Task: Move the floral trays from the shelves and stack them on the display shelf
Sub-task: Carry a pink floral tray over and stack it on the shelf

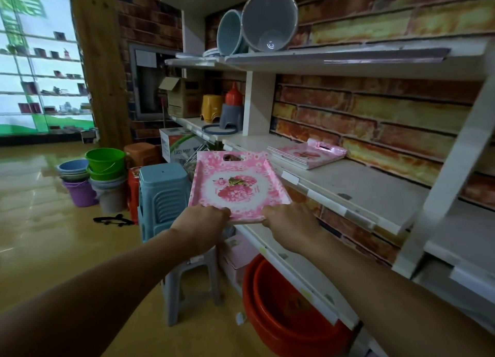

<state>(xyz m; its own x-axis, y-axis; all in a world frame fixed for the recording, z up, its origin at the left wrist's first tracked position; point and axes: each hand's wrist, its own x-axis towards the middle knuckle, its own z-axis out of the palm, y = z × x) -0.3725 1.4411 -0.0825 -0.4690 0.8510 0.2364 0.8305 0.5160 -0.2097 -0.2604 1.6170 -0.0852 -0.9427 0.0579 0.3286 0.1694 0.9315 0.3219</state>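
Hands held a pink floral tray (235, 185) out in front of the shelves. Left hand (201, 226) gripped the near edge at its left corner, fingers curled around the rim with the thumb on top. Right hand (290, 226) gripped the same edge at the right corner, closed on it in the same way. Both arms reached forward from the bottom of the view.

That tray sat nearly level in the air, tilted slightly up at the far end, where a cut-out handle slot showed. It hung just beside the front lip of the white shelf (348, 193), over the gap between the shelf and a stack of blue stools (162, 193). Its middle carried a bunch of pink flowers on a white ground.

Farther along the shelf, against the brick-patterned wall (388, 115), a small stack of matching trays (308, 155) lay flat, well apart from the held one.

On the shelf above, two grey tubs (265, 21) lay on their sides with their mouths facing out. Below the shelves, red basins (289, 316) rested nested on the floor. To the left stood piles of buckets (93, 179), green, blue, purple and grey, on the shiny floor.
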